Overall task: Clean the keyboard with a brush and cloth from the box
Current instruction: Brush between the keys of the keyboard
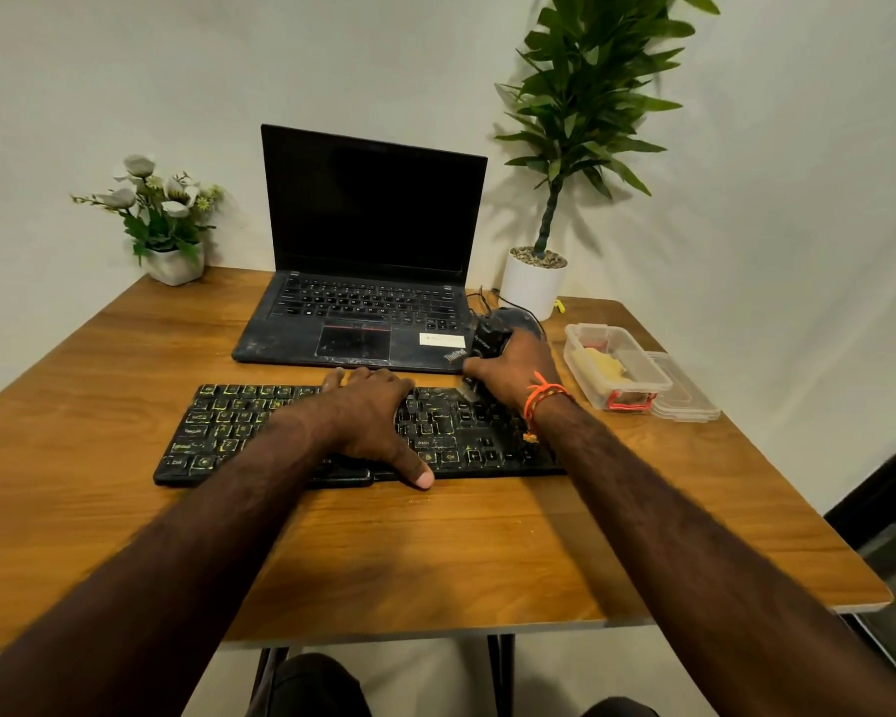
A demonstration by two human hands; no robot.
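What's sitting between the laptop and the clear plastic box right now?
In the head view, the right hand gripping the black brush, bristles down on the keyboard, and behind it a dark mouse lie between laptop and box.

Grimy matt keyboard [239, 432] on smooth wood-grain table [435, 551]; clear plastic box [616, 375].

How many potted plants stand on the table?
2: a white-flowered plant at the far left corner, and a tall green plant in a white pot right of the laptop. None seems hidden.
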